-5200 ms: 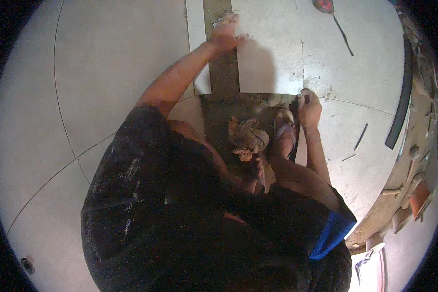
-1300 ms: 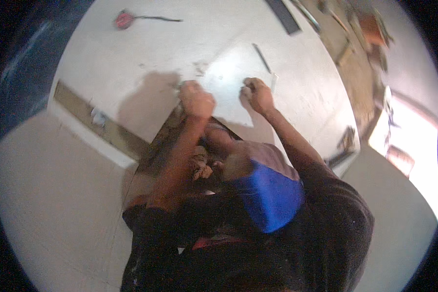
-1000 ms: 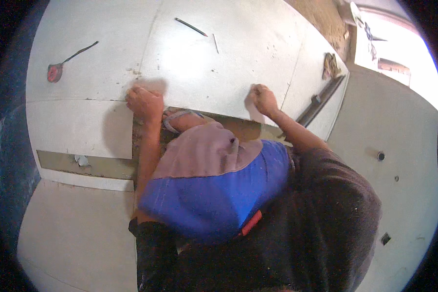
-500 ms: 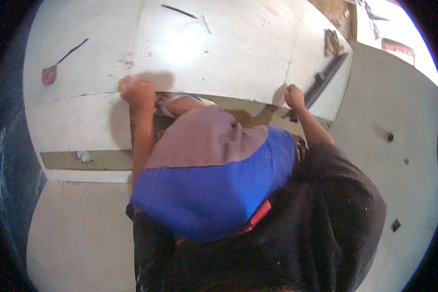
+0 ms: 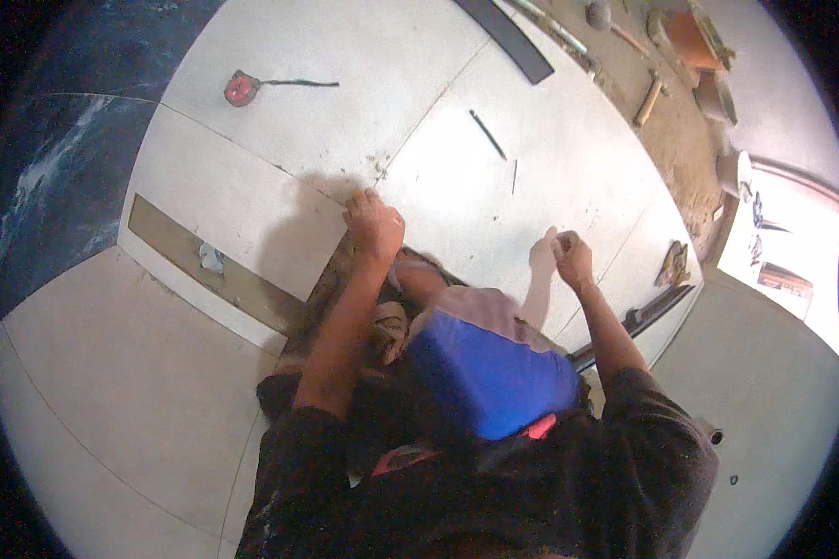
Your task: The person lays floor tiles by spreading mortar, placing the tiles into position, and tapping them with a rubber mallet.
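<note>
Middle floor tile [image 5: 466, 210]: is wide, of pale, almost white colour; lies flat.
Face of middle floor tile: shines strongly at the upper part; bears some small dark spots; is darkened by a narrow shadow at the lower right.
Sides of middle floor tile: follow thin joints [image 5: 435, 106] at the upper left and at the right.
Left floor tile [image 5: 224, 177]: is of similar pale colour, looks narrower; lies flat, in slanting direction.
Right end of left floor tile: is covered with a broad shadow; finishes in a straight edge.
Nearest corners of both: lie close together; are partly hidden, touching or not cannot be told.
</note>
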Demonstrator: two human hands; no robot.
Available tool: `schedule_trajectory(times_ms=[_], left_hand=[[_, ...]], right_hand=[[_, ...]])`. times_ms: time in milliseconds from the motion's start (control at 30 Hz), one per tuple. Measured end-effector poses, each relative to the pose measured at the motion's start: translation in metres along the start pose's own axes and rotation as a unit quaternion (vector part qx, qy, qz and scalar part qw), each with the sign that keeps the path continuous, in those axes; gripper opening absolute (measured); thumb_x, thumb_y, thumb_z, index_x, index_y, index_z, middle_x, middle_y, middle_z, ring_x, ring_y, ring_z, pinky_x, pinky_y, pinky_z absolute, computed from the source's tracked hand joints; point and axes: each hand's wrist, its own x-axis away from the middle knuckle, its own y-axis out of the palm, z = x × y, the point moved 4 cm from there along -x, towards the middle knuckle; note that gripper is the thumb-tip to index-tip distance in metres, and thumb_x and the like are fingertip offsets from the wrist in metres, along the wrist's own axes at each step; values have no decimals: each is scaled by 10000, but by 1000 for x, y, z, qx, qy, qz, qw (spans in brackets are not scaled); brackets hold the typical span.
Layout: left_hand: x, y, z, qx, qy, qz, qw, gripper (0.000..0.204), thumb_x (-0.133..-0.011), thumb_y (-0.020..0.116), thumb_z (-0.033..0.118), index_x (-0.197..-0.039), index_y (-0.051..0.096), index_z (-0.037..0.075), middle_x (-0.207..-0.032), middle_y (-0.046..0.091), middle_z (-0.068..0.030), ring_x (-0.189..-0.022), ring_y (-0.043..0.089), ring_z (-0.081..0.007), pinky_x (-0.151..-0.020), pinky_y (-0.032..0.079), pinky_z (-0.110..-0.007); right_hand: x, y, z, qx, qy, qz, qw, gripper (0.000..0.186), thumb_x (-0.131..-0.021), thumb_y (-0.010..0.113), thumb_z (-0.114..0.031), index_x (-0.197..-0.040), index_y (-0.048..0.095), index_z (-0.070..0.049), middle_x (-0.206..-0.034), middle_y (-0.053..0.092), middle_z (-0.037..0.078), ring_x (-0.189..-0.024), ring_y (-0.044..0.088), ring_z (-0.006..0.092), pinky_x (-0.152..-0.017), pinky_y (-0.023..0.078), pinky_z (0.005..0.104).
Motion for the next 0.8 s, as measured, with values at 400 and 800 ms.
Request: schedule_trajectory(times_ms=[400,800], left_hand=[[24,-72,-6,208,-63,-119,969,361,-831,621,265,-1028,650,-37,-1084,659,-269,-1020,634,-437,-891,515,-525],[202,-173,7,212,-91,-161,960,351,-852,632,304,-942,689,-31,-945,688,-247,-941,669,-444,-840,527,-522]], right_hand=[[122,-264,-21,219,-43,-185,957,292,-852,707,-310,-956,689,-37,-997,706,192,-957,672,406,-850,541,477],[171,-502,-35,311,21,-198,929,271,-832,707,-280,-935,697,-30,-926,709,204,-915,678,400,-811,534,473]])
